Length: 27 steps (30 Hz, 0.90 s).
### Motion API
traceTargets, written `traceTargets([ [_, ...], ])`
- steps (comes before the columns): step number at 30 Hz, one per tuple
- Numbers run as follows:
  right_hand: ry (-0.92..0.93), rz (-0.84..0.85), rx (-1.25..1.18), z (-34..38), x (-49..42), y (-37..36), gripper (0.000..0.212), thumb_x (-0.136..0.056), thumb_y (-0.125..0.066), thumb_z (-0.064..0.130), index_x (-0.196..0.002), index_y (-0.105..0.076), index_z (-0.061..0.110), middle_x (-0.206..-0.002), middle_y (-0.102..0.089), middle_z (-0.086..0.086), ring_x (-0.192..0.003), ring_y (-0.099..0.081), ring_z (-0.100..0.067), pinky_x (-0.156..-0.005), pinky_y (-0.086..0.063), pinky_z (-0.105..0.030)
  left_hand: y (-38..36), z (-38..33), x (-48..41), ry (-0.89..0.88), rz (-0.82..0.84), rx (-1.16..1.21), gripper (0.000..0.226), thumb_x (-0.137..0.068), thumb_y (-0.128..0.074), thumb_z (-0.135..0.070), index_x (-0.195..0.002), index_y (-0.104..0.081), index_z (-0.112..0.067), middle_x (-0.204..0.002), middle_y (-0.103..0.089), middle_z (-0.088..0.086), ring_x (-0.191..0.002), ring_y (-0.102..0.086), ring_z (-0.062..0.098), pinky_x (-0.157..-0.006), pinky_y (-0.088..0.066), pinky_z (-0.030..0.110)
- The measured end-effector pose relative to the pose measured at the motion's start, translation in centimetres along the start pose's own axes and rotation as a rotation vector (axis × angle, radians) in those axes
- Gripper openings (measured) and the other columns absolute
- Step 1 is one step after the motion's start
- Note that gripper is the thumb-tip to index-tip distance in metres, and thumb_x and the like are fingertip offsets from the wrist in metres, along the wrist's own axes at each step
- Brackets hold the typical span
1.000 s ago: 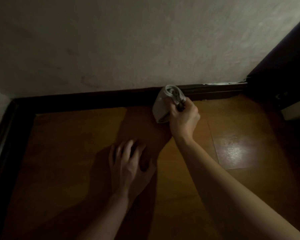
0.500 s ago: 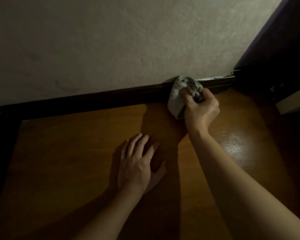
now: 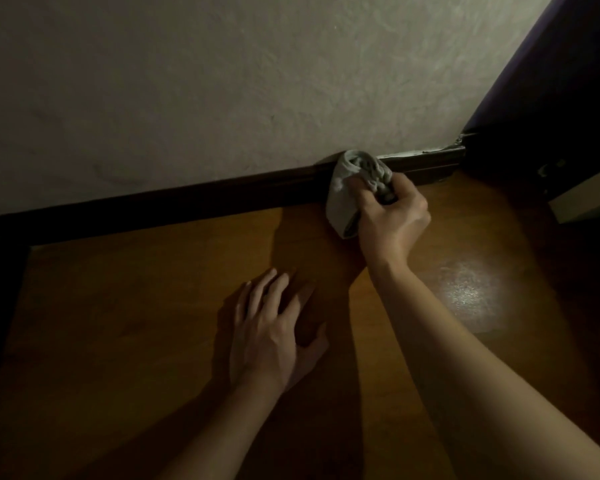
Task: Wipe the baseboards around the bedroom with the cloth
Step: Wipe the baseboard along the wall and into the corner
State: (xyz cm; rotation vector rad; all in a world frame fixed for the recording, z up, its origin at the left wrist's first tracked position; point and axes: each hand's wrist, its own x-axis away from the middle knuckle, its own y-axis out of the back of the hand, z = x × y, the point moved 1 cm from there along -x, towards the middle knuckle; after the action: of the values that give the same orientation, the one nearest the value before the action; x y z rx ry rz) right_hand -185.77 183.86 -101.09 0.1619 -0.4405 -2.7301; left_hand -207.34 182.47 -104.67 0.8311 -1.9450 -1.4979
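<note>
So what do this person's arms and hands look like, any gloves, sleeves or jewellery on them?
Both hands are bare: the left hand and the right hand wear no gloves, and no ring shows in this dim light. The left forearm and the right forearm are bare too, with no sleeve, watch or bracelet in view up to the picture's edge.

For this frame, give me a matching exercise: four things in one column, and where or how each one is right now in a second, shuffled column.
Column one:
1. cloth
2. left hand
3. right hand
4. baseboard

Column two:
A. flat on the wooden floor, fingers spread
B. dark strip along the foot of the wall
C. bunched up, pressed against the baseboard
D. gripping the cloth

Pairs: 1-C, 2-A, 3-D, 4-B
</note>
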Motion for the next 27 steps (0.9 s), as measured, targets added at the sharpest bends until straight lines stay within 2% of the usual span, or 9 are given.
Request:
traceTargets([
  [4, 0.101, 0.130, 0.058, 1.2, 1.0, -1.5, 0.020, -0.081, -0.079, 0.040, -0.089, -0.074, 0.023, -0.081, -0.071, 0.009, -0.076, -0.065, -0.006, -0.068, -0.053, -0.030, 0.2, 0.0, 0.0, -0.008, -0.014, -0.001, 0.062, -0.080, -0.051, -0.064, -0.136, -0.060, -0.039, -0.149, -0.049, 0.001, -0.140, -0.036, 0.025, -0.116, -0.021, 0.046],
  [9, -0.028, -0.001, 0.019, 0.0, -0.2, 0.6, 0.018, -0.081, -0.079, 0.039, -0.090, -0.075, 0.024, -0.079, -0.070, 0.011, -0.073, -0.064, -0.004, -0.071, -0.056, -0.033, -0.1, 0.1, 0.0, -0.021, -0.013, 0.009, 0.058, -0.085, -0.054, -0.064, -0.129, -0.065, -0.028, -0.151, -0.048, 0.001, -0.146, -0.035, 0.025, -0.118, -0.020, 0.049],
  [12, 0.044, 0.043, 0.026, 0.7, 0.7, -0.5, 0.020, -0.080, -0.079, 0.040, -0.092, -0.076, 0.024, -0.078, -0.070, 0.011, -0.071, -0.063, -0.002, -0.064, -0.048, -0.017, 0.0, 0.1, 0.0, -0.005, 0.007, -0.009, 0.061, -0.083, -0.051, -0.066, -0.136, -0.061, -0.035, -0.150, -0.049, 0.001, -0.144, -0.036, 0.025, -0.117, -0.022, 0.048],
  [14, 0.108, 0.108, 0.066, 1.2, 1.1, -1.2, 0.022, -0.081, -0.078, 0.042, -0.092, -0.076, 0.023, -0.077, -0.069, 0.012, -0.070, -0.062, -0.001, -0.061, -0.041, -0.011, 0.0, 0.1, 0.0, 0.006, 0.005, -0.014, 0.061, -0.083, -0.050, -0.065, -0.137, -0.059, -0.038, -0.149, -0.050, 0.001, -0.142, -0.037, 0.025, -0.116, -0.025, 0.048],
  [16, 0.089, 0.118, 0.070, 1.1, 0.5, -0.5, 0.021, -0.082, -0.078, 0.041, -0.093, -0.076, 0.024, -0.079, -0.070, 0.012, -0.073, -0.063, -0.001, -0.062, -0.047, -0.017, 0.0, 0.0, 0.0, -0.001, -0.017, -0.010, 0.060, -0.085, -0.050, -0.065, -0.134, -0.062, -0.034, -0.148, -0.051, 0.002, -0.143, -0.037, 0.025, -0.116, -0.022, 0.048],
  [18, 0.040, 0.067, 0.058, 0.5, -0.7, 1.0, 0.018, -0.082, -0.079, 0.040, -0.095, -0.076, 0.027, -0.081, -0.070, 0.015, -0.076, -0.065, -0.001, -0.069, -0.056, -0.029, 0.0, 0.0, 0.0, -0.012, -0.028, 0.013, 0.059, -0.085, -0.051, -0.064, -0.133, -0.064, -0.031, -0.151, -0.049, -0.002, -0.145, -0.036, 0.023, -0.118, -0.025, 0.051],
  [20, 0.005, 0.012, 0.038, 0.0, -1.9, 2.6, 0.018, -0.080, -0.079, 0.041, -0.094, -0.075, 0.031, -0.080, -0.069, 0.018, -0.078, -0.067, -0.002, -0.074, -0.060, -0.037, 0.1, -0.1, -0.1, -0.004, -0.022, 0.034, 0.061, -0.083, -0.051, -0.061, -0.138, -0.059, -0.036, -0.154, -0.045, -0.007, -0.147, -0.035, 0.020, -0.118, -0.029, 0.055],
  [24, -0.017, -0.071, 0.054, -0.8, -3.4, 4.7, 0.015, -0.081, -0.078, 0.042, -0.093, -0.070, 0.037, -0.081, -0.066, 0.022, -0.080, -0.066, -0.001, -0.076, -0.060, -0.033, 0.2, -0.3, 0.0, 0.001, -0.018, 0.039, 0.062, -0.084, -0.049, -0.061, -0.142, -0.054, -0.041, -0.155, -0.043, -0.009, -0.148, -0.032, 0.019, -0.120, -0.026, 0.052],
  [27, -0.023, -0.152, 0.087, -1.4, -3.0, 4.4, 0.015, -0.082, -0.077, 0.037, -0.090, -0.070, 0.027, -0.083, -0.067, 0.011, -0.078, -0.064, -0.008, -0.073, -0.054, -0.029, 0.1, -0.2, 0.0, 0.006, -0.016, 0.033, 0.062, -0.083, -0.049, -0.062, -0.142, -0.054, -0.040, -0.154, -0.044, -0.008, -0.147, -0.033, 0.020, -0.119, -0.026, 0.053],
])
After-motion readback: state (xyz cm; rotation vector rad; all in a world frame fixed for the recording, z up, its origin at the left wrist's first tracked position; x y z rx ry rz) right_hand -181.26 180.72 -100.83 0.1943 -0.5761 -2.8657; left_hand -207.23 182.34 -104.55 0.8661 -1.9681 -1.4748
